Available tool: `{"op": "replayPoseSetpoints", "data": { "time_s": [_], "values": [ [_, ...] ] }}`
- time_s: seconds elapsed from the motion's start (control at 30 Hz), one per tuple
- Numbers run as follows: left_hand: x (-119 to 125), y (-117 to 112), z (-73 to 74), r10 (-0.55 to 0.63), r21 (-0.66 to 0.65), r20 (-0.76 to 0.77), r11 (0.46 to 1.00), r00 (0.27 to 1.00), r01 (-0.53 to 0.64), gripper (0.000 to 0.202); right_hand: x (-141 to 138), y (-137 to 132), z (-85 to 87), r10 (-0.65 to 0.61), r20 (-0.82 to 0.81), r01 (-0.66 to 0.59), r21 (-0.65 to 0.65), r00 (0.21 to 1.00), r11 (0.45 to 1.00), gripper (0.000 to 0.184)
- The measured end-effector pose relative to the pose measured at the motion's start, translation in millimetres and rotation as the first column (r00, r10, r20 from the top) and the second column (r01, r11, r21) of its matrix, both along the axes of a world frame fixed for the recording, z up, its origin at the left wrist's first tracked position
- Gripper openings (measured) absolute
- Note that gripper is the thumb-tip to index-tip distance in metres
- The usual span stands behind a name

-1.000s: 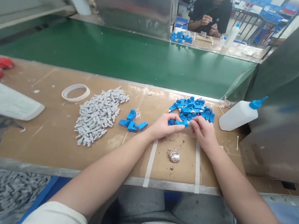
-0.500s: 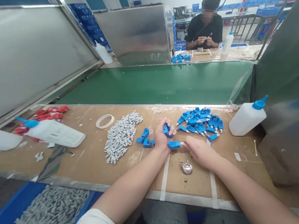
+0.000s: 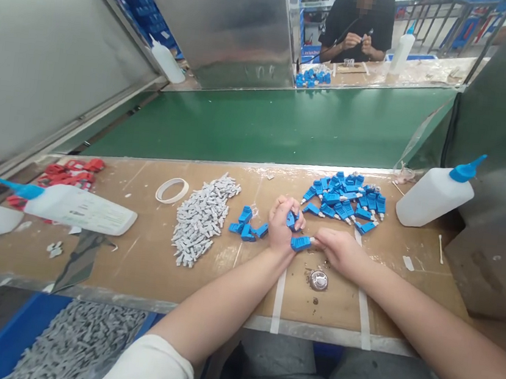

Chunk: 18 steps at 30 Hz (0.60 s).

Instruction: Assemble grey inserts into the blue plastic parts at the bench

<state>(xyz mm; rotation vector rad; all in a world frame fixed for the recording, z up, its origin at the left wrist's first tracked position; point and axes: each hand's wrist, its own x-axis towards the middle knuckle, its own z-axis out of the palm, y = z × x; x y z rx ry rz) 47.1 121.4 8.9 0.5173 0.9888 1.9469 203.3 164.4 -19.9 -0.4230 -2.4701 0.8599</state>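
My left hand point(image 3: 280, 225) is closed round a small blue plastic part point(image 3: 292, 221), whose edge shows between the fingers. In a pinch, my right hand point(image 3: 340, 250) grips the pale tip of another blue plastic piece point(image 3: 300, 243), which lies against my left wrist. A few loose blue parts point(image 3: 248, 231) rest on the board just left of my left hand. Beyond my right hand spreads a heap of blue pieces with pale tips point(image 3: 344, 197). A small round metal dish point(image 3: 318, 280) sits below my right hand, with dark spots around it.
Left of my hands lies a pile of grey parts point(image 3: 203, 220), beside a tape roll point(image 3: 172, 191). A white bottle point(image 3: 436, 197) leans at right; another bottle point(image 3: 80, 208) lies near red parts point(image 3: 73, 173). A green belt point(image 3: 265, 123) runs behind. Opposite, a person point(image 3: 358, 30) handles something small.
The camera view has tilted downward, so the scene sits higher in the picture. My left fingers have curled further over the blue part. My right hand keeps its pinch on the other piece.
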Motion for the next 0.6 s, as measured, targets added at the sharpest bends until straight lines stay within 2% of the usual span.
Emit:
{"op": "replayPoseSetpoints", "data": {
  "time_s": [0.07, 0.17, 0.27, 0.33, 0.43, 0.5, 0.53, 0.57, 0.6],
  "values": [
    [0.4, 1.4, 2.8, 0.0, 0.0, 0.021, 1.0, 1.0, 0.0, 0.048, 0.8, 1.4, 3.9, 0.002, 0.043, -0.003, 0.013, 0.999, 1.0, 0.034],
    [-5.4, 5.2, 10.9, 0.035, -0.036, 0.126, 0.999, 0.991, -0.031, 0.053, 10.0, 7.3, 18.7, -0.03, 0.118, 0.024, 0.055, 0.993, 0.998, 0.039],
    [-18.6, 9.0, 19.6, 0.085, -0.111, 0.283, 0.992, 0.955, -0.056, 0.052, 32.0, 20.6, 37.0, -0.259, 0.171, 0.243, 0.109, 0.95, 0.964, 0.043],
    [-26.7, 9.8, 22.9, 0.07, -0.176, 0.356, 0.984, 0.932, -0.007, 0.043, 49.4, 32.8, 47.3, -0.431, 0.261, 0.403, 0.155, 0.864, 0.902, 0.047],
    [-29.9, 8.5, 21.4, -0.037, -0.213, 0.375, 0.969, 0.926, 0.125, 0.035, 63.2, 49.8, 62.9, -0.62, 0.407, 0.562, 0.265, 0.671, 0.783, 0.051],
    [-26.0, 8.2, 16.7, -0.133, -0.16, 0.31, 0.969, 0.942, 0.189, 0.04, 54.5, 54.6, 78.0, -0.732, 0.384, 0.63, 0.374, 0.563, 0.681, 0.05],
    [-23.3, 8.8, 13.7, -0.175, -0.124, 0.266, 0.969, 0.948, 0.214, 0.043, 43.1, 54.0, 87.4, -0.766, 0.324, 0.644, 0.415, 0.555, 0.642, 0.048],
    [-20.6, 9.8, 10.5, -0.202, -0.09, 0.223, 0.97, 0.954, 0.226, 0.046, 26.7, 51.5, 97.4, -0.765, 0.253, 0.637, 0.435, 0.592, 0.637, 0.045],
    [-18.4, 11.1, 7.3, -0.214, -0.067, 0.187, 0.971, 0.959, 0.23, 0.047, 5.6, 47.4, 107.3, -0.713, 0.19, 0.595, 0.432, 0.675, 0.678, 0.041]
  ]
}}
